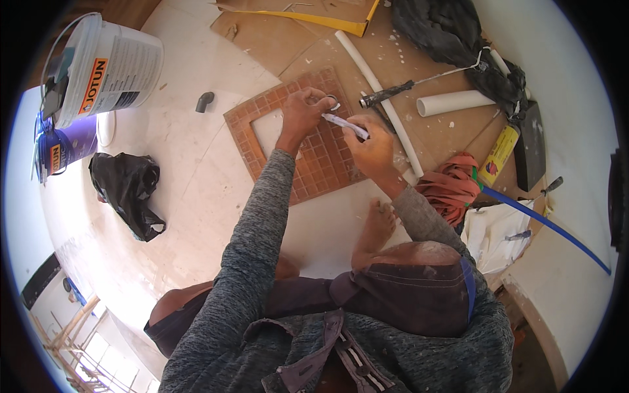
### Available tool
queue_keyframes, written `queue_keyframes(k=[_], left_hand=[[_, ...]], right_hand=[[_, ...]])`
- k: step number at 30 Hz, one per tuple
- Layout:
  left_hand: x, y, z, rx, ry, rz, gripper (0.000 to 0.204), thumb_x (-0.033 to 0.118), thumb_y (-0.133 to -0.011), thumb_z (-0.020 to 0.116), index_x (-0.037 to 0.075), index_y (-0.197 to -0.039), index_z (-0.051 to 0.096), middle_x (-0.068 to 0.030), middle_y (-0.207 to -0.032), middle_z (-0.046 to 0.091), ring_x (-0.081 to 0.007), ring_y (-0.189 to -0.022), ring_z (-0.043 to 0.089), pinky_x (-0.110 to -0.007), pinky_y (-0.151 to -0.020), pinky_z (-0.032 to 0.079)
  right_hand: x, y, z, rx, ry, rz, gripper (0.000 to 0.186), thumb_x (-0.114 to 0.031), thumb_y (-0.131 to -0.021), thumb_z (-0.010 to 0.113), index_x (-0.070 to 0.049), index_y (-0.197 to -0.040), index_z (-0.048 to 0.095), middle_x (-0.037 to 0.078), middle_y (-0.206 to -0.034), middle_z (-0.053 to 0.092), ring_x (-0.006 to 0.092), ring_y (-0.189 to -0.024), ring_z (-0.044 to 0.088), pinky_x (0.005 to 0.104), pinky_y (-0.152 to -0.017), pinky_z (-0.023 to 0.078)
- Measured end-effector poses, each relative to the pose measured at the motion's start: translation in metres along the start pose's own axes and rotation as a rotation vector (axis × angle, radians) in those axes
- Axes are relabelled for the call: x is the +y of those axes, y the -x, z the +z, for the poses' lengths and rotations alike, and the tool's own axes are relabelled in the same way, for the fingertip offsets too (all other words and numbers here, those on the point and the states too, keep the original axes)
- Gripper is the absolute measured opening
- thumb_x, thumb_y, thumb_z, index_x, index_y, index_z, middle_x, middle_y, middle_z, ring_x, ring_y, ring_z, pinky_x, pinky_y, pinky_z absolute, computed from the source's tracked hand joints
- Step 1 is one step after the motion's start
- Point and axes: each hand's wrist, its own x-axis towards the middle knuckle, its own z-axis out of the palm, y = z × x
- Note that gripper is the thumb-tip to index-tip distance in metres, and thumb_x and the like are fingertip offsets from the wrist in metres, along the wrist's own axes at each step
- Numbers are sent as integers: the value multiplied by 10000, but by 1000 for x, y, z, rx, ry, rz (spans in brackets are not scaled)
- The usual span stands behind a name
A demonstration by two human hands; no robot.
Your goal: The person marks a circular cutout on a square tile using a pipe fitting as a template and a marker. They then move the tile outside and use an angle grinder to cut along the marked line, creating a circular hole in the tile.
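On my feed, the left hand (pixel 304 111) is pinched, thumb and fingers gripping a small dark-rimmed ring (pixel 333 102) with something white at it. The right hand (pixel 372 147) is curled around a slim white tube (pixel 346 124), whose narrow end points toward the left hand's fingertips; I cannot tell whether tube and ring touch. Both hands are over the brown tile panel (pixel 311 177), which has a square opening toward its left side.

Among the containers, I see a white bucket (pixel 131 69) with a wire handle at upper left; dark things show at its mouth, too unclear for me to name. A purple bucket (pixel 80 139) is just beside it, its contents hidden from me. Nearer the person, a crumpled black bag (pixel 124 193) is on the pale floor (pixel 190 190); I can't tell what it holds. Over on the right, a yellow cartridge (pixel 501 154) is beside a red cloth (pixel 452 190), and a second black bag (pixel 439 26) sits at the upper right.
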Motion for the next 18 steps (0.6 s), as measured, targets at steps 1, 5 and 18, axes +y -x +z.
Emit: queue_keyframes(k=[1, 5, 18], left_hand=[[0, 1, 0, 12, -15, -1, 303, 320, -825, 860, 49, -943, 794, -82, -784, 737, -170, -721, 689, -347, -687, 540], [2, 4, -1, 64, -68, -13, 366, 348, -796, 885, 30, -947, 785, -102, -813, 740, -206, -748, 700, -361, -700, 546], [6, 0, -2, 119, -245, -38, 534, 443, -733, 918, -2, -979, 754, -131, -846, 754, -223, -775, 721, -357, -726, 569]], right_hand=[[-2, 1, -2, 3, -30, 47, 176, -103, -890, 751, -53, -1058, 737, 109, -927, 738, 231, -803, 717, 352, -716, 553], [4, -8, -16, 34, -199, 93, 167, -68, -892, 751, -33, -1056, 737, 98, -915, 728, 169, -796, 689, 307, -707, 535], [18, 4, 19, -110, 114, -445, 364, -33, -801, 766, -168, -1137, 728, 61, -924, 603, 284, -831, 662, 398, -716, 568]])
